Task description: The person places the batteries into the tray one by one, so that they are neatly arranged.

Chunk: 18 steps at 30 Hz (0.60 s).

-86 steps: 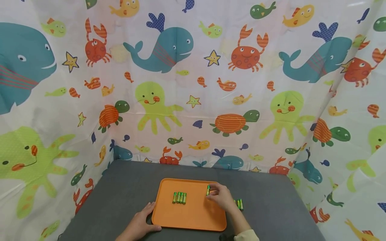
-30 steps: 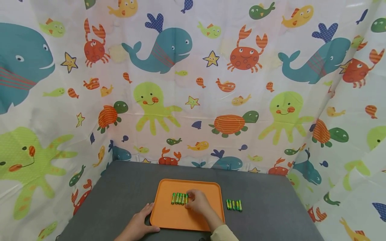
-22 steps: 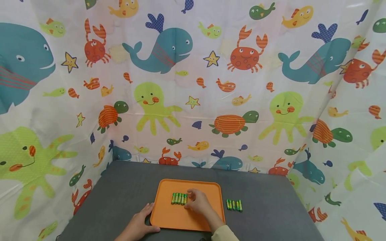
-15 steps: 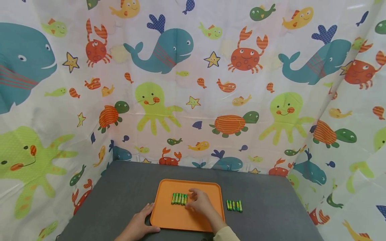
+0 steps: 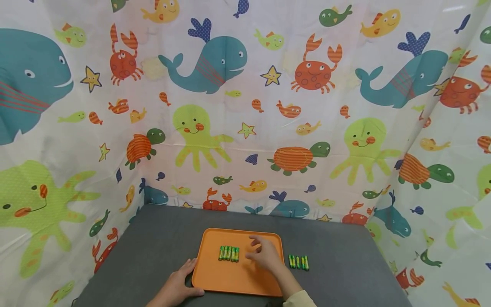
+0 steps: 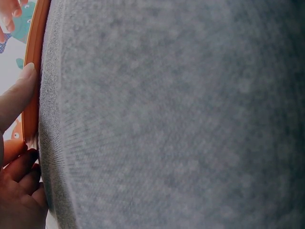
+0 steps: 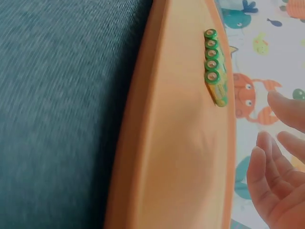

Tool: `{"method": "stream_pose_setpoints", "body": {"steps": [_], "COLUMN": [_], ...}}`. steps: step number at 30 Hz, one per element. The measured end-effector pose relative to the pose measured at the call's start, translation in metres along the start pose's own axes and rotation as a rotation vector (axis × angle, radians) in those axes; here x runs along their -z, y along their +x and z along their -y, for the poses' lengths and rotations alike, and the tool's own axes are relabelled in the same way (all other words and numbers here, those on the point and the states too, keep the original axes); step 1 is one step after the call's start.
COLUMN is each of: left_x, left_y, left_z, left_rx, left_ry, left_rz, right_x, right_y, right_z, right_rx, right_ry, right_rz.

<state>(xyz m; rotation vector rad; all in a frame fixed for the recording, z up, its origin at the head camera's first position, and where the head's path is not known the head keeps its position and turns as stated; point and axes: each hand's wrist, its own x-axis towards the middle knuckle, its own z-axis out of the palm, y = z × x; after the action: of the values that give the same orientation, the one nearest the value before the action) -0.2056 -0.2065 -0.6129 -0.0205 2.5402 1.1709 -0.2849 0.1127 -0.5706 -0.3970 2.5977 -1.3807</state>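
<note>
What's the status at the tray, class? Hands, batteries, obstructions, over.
Left hand holds orange tray, near left corner; right hand empty above it. Five batteries lined up on tray; more batteries on table, right side. No obstruction visible.

Orange rectangular tray (image 5: 234, 279): uniform colour. Cylindrical green-and-yellow batteries (image 5: 229, 253): green end rings. Dark grey fabric tabletop (image 5: 337, 256): plain. White curtain (image 5: 268, 136): printed teal whales (image 5: 215, 64), red crabs (image 5: 312, 76), lime-green octopuses (image 5: 363, 133).

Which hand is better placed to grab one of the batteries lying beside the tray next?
Probably the right. The right hand looks empty and is nearer the batteries beside the orange tray; the left hand is across on the far side, holding the tray's corner.
</note>
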Motion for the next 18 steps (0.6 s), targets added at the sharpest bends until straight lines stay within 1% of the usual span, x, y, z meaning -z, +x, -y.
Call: {"method": "stream_pose_setpoints", "body": {"steps": [6,8,12,14,18], "left_x": [0.001,0.001,0.001,0.000,0.000], "left_y": [0.000,0.000,0.001,0.001,0.000], "left_z": [-0.001,-0.001,0.001,0.002,0.002], "left_rx": [0.003,0.001,-0.007,-0.007,0.001], "left_ry": [-0.002,-0.001,0.001,0.004,0.004], "left_rz": [0.002,-0.002,0.001,0.001,0.002], "right_x": [0.015,0.020,0.031,0.037,0.050], "right_y": [-0.011,-0.015,-0.023,-0.026,-0.032], "right_z": [0.001,-0.001,-0.008,-0.013,-0.023], "right_rx": [0.033,0.052,0.060,0.056,0.012], "right_ry": [0.011,0.001,-0.019,-0.018,-0.027], "right_rz": [-0.023,-0.054,-0.131,-0.156,-0.188]}}
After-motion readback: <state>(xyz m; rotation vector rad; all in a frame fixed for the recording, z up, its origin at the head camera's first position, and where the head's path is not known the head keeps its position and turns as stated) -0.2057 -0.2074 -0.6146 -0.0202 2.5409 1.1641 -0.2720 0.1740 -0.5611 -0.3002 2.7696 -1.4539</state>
